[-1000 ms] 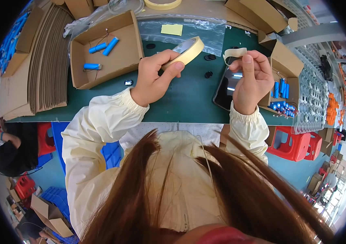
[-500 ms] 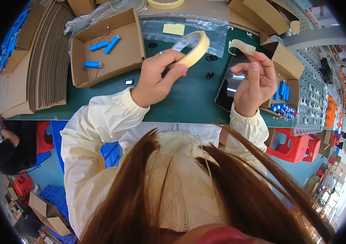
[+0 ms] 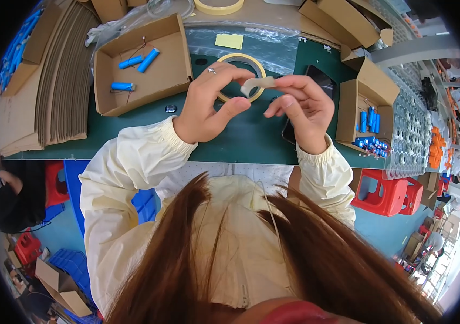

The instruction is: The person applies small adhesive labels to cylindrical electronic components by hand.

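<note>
A short, curled strip of cream masking tape (image 3: 259,82) is pinched by one end between the fingers of my right hand (image 3: 310,110). Its free end curls beside my left hand (image 3: 200,108), whose thumb and index finger are spread apart with nothing gripped between them. Whether the left index fingertip touches the strip is hard to make out. Behind both hands, a roll of masking tape (image 3: 242,56) lies flat on the green table mat (image 3: 235,146), partly hidden by my fingers and the strip.
An open cardboard box (image 3: 160,89) with several blue cylindrical batteries stands left, beside stacked cardboard (image 3: 57,81). Right are a black phone (image 3: 322,81) and a smaller box (image 3: 349,116) of blue batteries. A plastic bag (image 3: 273,46) and yellow paper (image 3: 229,41) lie at the back.
My left hand has let go of the tape roll, now on the mat. My right hand has moved left with the tape strip, bringing it close to my left fingers.
</note>
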Action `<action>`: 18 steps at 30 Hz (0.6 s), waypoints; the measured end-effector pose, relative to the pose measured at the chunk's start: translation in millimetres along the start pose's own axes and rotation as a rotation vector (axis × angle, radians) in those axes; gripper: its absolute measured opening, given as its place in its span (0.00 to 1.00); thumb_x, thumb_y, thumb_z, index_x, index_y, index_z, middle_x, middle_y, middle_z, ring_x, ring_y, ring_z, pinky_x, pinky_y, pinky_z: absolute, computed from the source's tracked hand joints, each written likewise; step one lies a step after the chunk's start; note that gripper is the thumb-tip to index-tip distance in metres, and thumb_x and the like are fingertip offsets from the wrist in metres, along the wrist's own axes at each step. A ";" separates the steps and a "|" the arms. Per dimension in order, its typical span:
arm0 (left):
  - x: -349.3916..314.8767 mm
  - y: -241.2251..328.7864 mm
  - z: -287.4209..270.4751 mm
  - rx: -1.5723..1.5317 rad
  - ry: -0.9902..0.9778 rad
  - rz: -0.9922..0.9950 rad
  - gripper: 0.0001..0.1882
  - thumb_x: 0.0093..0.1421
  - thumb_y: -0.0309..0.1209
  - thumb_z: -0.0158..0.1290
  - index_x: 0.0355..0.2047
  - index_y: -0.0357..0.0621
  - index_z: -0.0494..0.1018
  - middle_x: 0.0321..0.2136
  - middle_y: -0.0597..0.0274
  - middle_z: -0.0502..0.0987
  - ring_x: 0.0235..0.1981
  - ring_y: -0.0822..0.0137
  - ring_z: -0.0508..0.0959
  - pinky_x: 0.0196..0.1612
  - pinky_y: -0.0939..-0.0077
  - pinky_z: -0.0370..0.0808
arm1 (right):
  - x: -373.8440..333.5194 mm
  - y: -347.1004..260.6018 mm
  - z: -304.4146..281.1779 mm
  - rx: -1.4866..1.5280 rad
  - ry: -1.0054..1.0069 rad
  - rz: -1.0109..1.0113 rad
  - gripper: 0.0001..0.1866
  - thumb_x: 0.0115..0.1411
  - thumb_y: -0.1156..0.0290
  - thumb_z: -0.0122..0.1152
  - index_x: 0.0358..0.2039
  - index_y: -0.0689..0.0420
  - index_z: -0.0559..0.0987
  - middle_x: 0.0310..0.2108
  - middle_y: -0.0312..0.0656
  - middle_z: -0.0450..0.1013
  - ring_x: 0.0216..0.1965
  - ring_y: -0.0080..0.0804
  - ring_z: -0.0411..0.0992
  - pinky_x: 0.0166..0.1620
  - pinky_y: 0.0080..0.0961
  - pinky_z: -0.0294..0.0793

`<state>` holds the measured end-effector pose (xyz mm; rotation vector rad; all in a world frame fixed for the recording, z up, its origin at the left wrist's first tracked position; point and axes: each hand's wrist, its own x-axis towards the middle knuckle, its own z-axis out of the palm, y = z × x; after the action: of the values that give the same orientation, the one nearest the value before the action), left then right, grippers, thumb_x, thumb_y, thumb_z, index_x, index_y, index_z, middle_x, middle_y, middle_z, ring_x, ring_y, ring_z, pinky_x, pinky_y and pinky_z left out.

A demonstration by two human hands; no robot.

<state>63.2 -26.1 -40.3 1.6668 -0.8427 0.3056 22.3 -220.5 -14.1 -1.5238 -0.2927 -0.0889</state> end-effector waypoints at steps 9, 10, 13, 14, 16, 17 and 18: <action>-3.6 -2.3 5.8 -0.057 0.075 -0.159 0.05 0.51 0.26 0.56 0.28 0.38 0.76 0.24 0.59 0.77 0.24 0.68 0.75 0.29 0.79 0.70 | 1.1 4.2 4.7 0.085 -0.181 0.131 0.14 0.59 0.72 0.53 0.43 0.66 0.70 0.38 0.46 0.74 0.28 0.28 0.76 0.30 0.15 0.71; -3.7 -2.8 5.8 -0.033 0.100 -0.127 0.04 0.51 0.25 0.55 0.27 0.38 0.76 0.23 0.59 0.77 0.23 0.68 0.75 0.28 0.79 0.70 | 1.2 4.0 5.4 0.084 -0.183 0.132 0.14 0.59 0.72 0.53 0.43 0.66 0.70 0.38 0.46 0.74 0.28 0.28 0.76 0.30 0.15 0.71; -4.2 -2.3 6.9 -0.044 0.135 -0.123 0.03 0.50 0.23 0.55 0.26 0.38 0.77 0.22 0.58 0.77 0.21 0.69 0.75 0.26 0.80 0.70 | 1.3 4.3 8.1 0.009 -0.143 0.141 0.13 0.59 0.73 0.52 0.44 0.65 0.70 0.38 0.46 0.74 0.29 0.29 0.76 0.30 0.15 0.71; -4.4 -1.7 7.5 -0.079 0.142 -0.150 0.03 0.50 0.23 0.56 0.26 0.38 0.77 0.22 0.58 0.77 0.21 0.69 0.75 0.26 0.80 0.70 | 1.4 5.7 8.5 -0.090 -0.124 0.092 0.13 0.59 0.75 0.52 0.43 0.65 0.70 0.38 0.45 0.74 0.29 0.28 0.76 0.31 0.15 0.71; -4.1 0.7 7.7 -0.082 0.130 -0.168 0.03 0.50 0.23 0.56 0.26 0.38 0.77 0.21 0.58 0.77 0.20 0.70 0.75 0.25 0.80 0.70 | 0.1 8.4 9.9 -0.189 -0.106 0.044 0.12 0.59 0.76 0.51 0.43 0.65 0.71 0.38 0.45 0.74 0.29 0.28 0.76 0.31 0.14 0.72; -4.2 1.4 7.9 -0.085 0.116 -0.184 0.03 0.50 0.24 0.56 0.25 0.38 0.77 0.21 0.58 0.77 0.20 0.70 0.75 0.25 0.81 0.70 | -1.5 9.6 11.3 -0.252 -0.070 0.007 0.14 0.58 0.77 0.52 0.45 0.65 0.70 0.39 0.45 0.74 0.30 0.27 0.75 0.31 0.14 0.72; -4.7 1.4 8.1 -0.085 0.116 -0.185 0.03 0.50 0.24 0.56 0.25 0.38 0.77 0.21 0.58 0.77 0.20 0.70 0.75 0.25 0.81 0.70 | -2.5 10.4 12.1 -0.315 -0.033 -0.029 0.16 0.57 0.77 0.52 0.47 0.65 0.70 0.40 0.46 0.74 0.30 0.26 0.75 0.32 0.13 0.72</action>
<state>57.1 -32.1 -44.4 1.6180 -0.6027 0.2326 20.8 -208.3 -24.5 -1.8353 -0.3386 -0.1378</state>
